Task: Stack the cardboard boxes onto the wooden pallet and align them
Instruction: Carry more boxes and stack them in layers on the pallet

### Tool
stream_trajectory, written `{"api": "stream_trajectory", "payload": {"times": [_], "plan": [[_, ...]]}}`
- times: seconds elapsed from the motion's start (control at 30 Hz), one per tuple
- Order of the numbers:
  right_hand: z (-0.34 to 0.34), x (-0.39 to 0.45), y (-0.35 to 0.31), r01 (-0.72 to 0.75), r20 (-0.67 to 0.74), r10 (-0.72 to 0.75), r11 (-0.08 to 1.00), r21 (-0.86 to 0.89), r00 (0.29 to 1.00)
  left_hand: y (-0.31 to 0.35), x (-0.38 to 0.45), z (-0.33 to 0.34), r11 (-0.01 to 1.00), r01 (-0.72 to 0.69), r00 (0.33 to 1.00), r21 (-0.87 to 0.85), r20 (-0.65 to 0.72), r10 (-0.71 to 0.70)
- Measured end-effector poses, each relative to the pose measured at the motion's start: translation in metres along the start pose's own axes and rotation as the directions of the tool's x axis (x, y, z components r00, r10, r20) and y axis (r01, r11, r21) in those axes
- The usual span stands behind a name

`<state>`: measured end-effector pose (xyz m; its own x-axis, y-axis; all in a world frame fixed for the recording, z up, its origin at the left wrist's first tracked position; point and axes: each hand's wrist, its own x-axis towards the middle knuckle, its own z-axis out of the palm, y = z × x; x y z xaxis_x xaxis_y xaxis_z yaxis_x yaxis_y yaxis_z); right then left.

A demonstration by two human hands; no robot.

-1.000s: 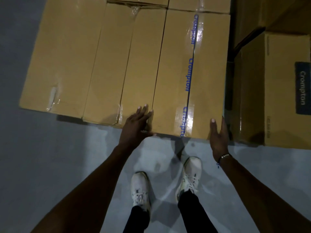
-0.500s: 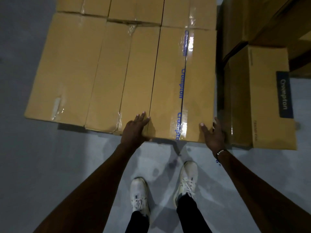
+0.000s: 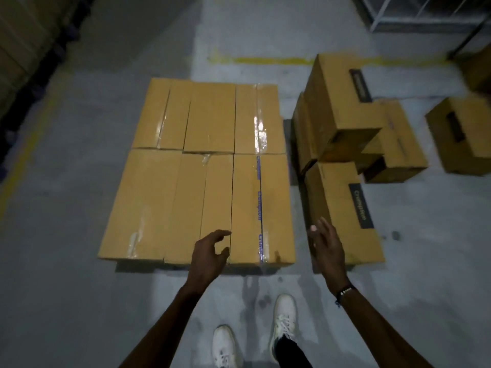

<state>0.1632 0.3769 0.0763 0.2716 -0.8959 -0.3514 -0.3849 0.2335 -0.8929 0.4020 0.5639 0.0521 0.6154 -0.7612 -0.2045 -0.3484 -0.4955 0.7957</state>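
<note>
Both hands off the stacked boxes [image 3: 202,187]
Left grip [image 3: 208,254] loosely curled, right grip [image 3: 328,248] wide; both hold nothing, just before the near box edge.

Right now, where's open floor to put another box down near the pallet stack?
Bare floor lies left of the stacked boxes, out to the yellow line, and beyond them toward the far yellow stripe. The right side is crowded with loose boxes, leaving a narrow gap.
</note>
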Motion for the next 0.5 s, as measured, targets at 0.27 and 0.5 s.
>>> {"api": "stream_trajectory", "payload": {"times": [0.27,0.5], "plan": [[-0.105,-0.137,-0.089,0.027,-0.145,-0.019,0.998,0.055,0.989,0.140,-0.076,-0.088,0.970,-0.037,0.999,-0.240,-0.035,0.030],[-0.186,-0.247,-0.106,0.014,-0.343,0.069,0.972,0.236,0.937,0.221,-0.119,-0.098,0.946,-0.046,0.996,-0.321,0.061,0.069]]}}
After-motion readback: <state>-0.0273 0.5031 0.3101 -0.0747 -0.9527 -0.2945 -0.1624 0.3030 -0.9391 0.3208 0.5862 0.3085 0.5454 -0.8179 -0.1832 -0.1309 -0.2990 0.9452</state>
